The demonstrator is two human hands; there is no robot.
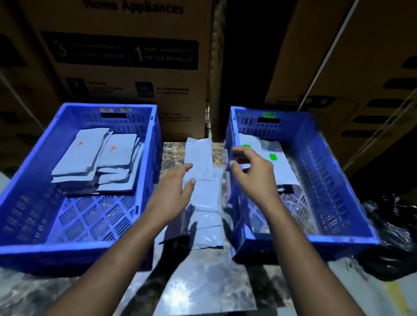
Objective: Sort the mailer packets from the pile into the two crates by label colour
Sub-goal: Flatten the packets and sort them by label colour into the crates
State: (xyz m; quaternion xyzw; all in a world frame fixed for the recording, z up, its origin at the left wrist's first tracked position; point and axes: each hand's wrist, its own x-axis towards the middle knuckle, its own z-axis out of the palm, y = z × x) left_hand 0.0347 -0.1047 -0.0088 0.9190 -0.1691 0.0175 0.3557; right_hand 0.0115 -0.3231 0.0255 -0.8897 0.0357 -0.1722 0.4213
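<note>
A: Logging the pile first. Grey mailer packets [205, 195] are lying in a loose overlapping column on the marble surface [204, 278], between the two blue crates.

B: Left hand [173, 190]?

A: It is resting palm down on the left edge of the pile, fingers spread and extended. The thumb is lying on one packet; nothing is pinched or lifted, so I am recording it as released.

B: And the right hand [252, 173]?

A: It is hovering over the near-left wall of the right crate [342, 235], fingers curled loosely with gaps between them. Blur is smearing the fingertips, but no packet is showing in the grasp; recording as empty and unclenched.

B: Crate contents?

A: The left crate [18, 244] is holding two side-by-side stacks of packets with small orange labels [113, 147], sitting toward the far end. The right crate is holding packets with green labels [273, 157], also toward the far end, partly behind the right hand.

B: Surroundings?

A: Cardboard cartons [126, 50] are standing behind both crates. A black plastic bag [397, 237] is lying just beside the right crate.
</note>
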